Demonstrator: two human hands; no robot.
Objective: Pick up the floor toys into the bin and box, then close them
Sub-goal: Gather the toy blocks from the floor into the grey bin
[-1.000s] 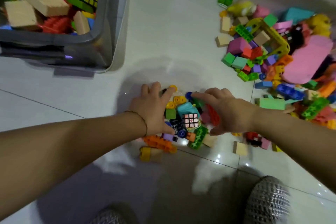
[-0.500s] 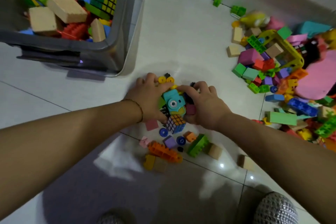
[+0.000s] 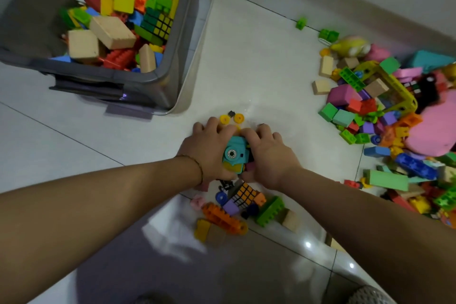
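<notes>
My left hand (image 3: 207,150) and my right hand (image 3: 267,155) are cupped together on the white floor around a handful of small toys, with a teal toy camera (image 3: 234,154) squeezed between them on top. Just behind my wrists lie a small puzzle cube (image 3: 243,194), an orange brick (image 3: 223,219), a green brick (image 3: 270,210) and a purple block (image 3: 230,207). Two yellow wheels (image 3: 232,118) sit beyond my fingertips. The grey bin (image 3: 172,74) at upper left stands open, filled with coloured and wooden blocks.
A big heap of bricks and foam blocks (image 3: 385,118) covers the floor on the right, with a pink foam piece (image 3: 434,128) and a yellow frame (image 3: 394,81). Loose green bricks (image 3: 328,34) lie near the wall. A clear lid edge (image 3: 204,39) sits by the bin.
My hands have closed in from both sides and scooped toys together, lifting the teal camera between them. The puzzle cube and several bricks have slipped out behind my wrists.
</notes>
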